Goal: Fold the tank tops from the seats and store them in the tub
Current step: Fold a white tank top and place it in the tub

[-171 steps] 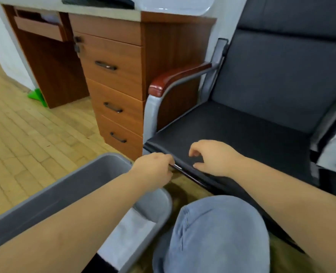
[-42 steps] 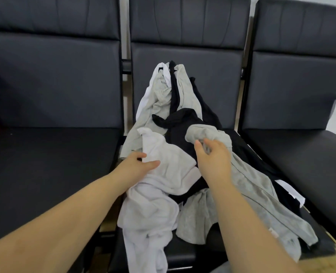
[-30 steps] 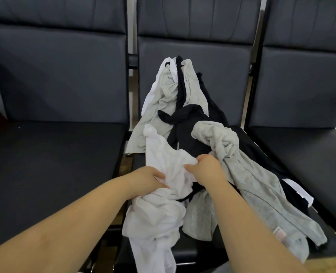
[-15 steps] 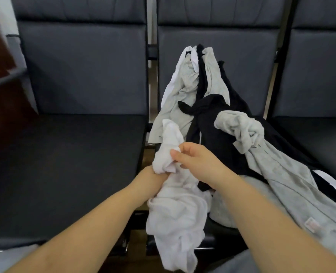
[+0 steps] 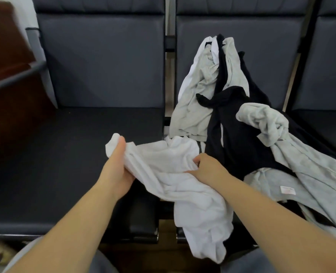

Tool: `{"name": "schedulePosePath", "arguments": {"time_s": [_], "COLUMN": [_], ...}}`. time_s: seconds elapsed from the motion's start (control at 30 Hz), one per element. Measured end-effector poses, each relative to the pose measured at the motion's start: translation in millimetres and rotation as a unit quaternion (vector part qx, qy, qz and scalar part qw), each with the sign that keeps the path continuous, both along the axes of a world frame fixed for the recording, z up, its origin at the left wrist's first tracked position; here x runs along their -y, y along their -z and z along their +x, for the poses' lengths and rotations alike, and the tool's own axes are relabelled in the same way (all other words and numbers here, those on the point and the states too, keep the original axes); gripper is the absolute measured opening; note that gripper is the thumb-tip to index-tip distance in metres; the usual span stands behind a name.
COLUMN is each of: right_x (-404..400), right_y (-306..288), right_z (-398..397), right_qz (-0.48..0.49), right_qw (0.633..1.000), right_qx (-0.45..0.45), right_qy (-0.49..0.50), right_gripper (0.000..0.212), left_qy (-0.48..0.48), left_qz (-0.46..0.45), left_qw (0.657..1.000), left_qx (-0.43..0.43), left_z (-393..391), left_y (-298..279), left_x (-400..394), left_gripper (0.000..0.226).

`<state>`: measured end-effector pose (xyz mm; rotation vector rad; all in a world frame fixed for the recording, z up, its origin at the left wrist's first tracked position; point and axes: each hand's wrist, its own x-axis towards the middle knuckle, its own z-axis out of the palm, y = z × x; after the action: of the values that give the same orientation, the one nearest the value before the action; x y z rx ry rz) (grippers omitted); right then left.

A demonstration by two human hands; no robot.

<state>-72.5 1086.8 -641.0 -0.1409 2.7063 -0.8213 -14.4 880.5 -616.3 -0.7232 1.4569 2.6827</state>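
Over the gap between 2 seats, the left hand [image 5: 116, 170] and right hand [image 5: 208, 170] each pinch the white tank top [image 5: 175, 174], drawn off the pile [image 5: 242, 131]; spreading it flat on the empty seat [image 5: 64, 146] likely comes next.

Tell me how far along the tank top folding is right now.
Early stage. Nothing folded shows, and the tub is out of view. In hand: the left hand and right hand grip a crumpled white tank top, stretching it toward the bare left seat. Left to do: fold it, then the grey tank tops and black tank top heaped on the middle seat.
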Motion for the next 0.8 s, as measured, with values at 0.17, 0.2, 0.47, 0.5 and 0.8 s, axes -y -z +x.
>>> {"name": "schedulePosePath", "arguments": {"time_s": [0.17, 0.2, 0.47, 0.5, 0.8], "right_x": [13.5, 16.7, 43.3, 42.6, 45.9], "right_y": [-37.1, -42.9, -51.9, -55.2, -50.3], "right_z": [19.8, 27.1, 47.5, 45.7, 60.5], "right_qz": [-0.208, -0.238, -0.207, -0.224, -0.296], "right_qw": [0.963, 0.940, 0.960, 0.966, 0.936], "right_qx": [0.157, 0.218, 0.069, -0.012, 0.085], "right_qy": [-0.067, -0.116, -0.175, -0.128, -0.172], "right_gripper": [0.021, 0.013, 0.024, 0.029, 0.089], "left_qy": [-0.012, 0.000, 0.123, 0.147, 0.252], "left_qz": [0.037, 0.044, 0.024, 0.027, -0.018], "left_qw": [0.999, 0.999, 0.992, 0.989, 0.966], "left_qx": [0.036, 0.023, 0.013, 0.012, -0.059], "left_z": [-0.1, 1.9, 17.2, 20.8, 46.2], "left_y": [-4.7, -6.2, -15.6, -16.8, -20.2], "left_x": [1.3, -0.1, 5.5, 5.2, 17.6], "left_gripper": [0.024, 0.021, 0.039, 0.041, 0.043]}}
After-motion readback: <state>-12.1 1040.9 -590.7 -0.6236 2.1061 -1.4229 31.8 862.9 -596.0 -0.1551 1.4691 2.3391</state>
